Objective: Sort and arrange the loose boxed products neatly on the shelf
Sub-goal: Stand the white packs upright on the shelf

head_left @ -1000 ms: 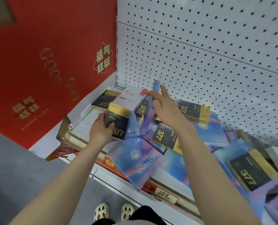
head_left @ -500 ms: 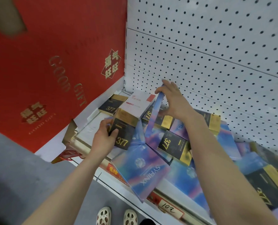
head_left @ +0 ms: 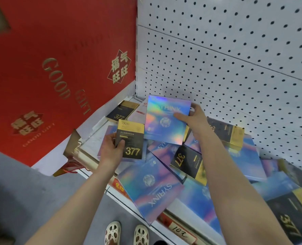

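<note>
Holographic box point(head_left: 166, 119) | now face-up, lifted | right hand point(head_left: 195, 119) gripping

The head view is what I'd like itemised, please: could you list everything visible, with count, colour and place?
Held SYRINX box: one, holographic blue-purple, raised near the back corner.
Held 377 box: one, black and gold, upright at front left.
Loose SYRINX boxes: several, holographic, scattered flat; exact count unclear.
Loose 377 boxes: at least four, black and gold, among the pile.
White box: one, partly hidden behind the held boxes.
Shelf: white, with pegboard back.
Price tag: handwritten, on the shelf's front edge.
Red gift box: large, at left.
Shoes: two, cream, on grey floor.
Left hand: grips the held 377 box.
Right hand: pinches the held SYRINX box.
</note>
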{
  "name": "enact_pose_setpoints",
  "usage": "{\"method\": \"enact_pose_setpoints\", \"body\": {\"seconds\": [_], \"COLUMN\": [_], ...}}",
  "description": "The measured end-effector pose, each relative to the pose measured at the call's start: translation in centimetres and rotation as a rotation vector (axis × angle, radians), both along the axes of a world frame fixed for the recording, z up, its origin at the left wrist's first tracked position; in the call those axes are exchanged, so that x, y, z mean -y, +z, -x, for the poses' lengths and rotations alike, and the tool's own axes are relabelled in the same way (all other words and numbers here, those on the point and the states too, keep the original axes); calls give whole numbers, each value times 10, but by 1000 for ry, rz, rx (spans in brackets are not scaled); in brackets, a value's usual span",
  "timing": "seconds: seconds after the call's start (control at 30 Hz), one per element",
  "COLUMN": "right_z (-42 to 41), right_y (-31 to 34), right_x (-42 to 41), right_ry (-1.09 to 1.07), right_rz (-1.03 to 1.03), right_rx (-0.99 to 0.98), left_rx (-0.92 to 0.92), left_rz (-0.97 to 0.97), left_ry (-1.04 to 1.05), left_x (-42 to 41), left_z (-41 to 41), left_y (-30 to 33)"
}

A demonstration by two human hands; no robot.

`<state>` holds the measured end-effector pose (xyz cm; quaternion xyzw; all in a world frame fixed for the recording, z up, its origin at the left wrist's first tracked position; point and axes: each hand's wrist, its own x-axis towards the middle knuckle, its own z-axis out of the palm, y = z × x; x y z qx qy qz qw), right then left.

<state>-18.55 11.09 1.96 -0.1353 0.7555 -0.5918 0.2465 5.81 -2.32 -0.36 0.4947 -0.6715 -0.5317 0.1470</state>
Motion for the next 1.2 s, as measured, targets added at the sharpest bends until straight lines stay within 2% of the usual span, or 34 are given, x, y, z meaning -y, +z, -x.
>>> {"method": "enact_pose_setpoints", "body": {"seconds": [0.1,0.2,0.43,0.57,0.77,1.2], "right_z": [-9,-30,-85,-143,-241,-419], "right_y": [-8,5,27,26,4,-14], "right_x": [-3,-12,-66,-110,-176,-328], "right_ry": [-16,-47,-412,-581,-855,-1286], "right_rz": [4,132,219,225,171,133], "right_rx": [13,-34,-198,-162,-148,-80], "left_rx": [-5,-68,-348,-430,-440,-314], "left_rz": [-19,-44,-165,-246,-323,-404], "left_ry": [15,34,60,-90,-319,-816], "left_x": [0,-1,-8,-23,-62,-216], "left_z": [2,1,-11,-25,-57,-110], "left_y": [-1,6,23,26,19,14]}}
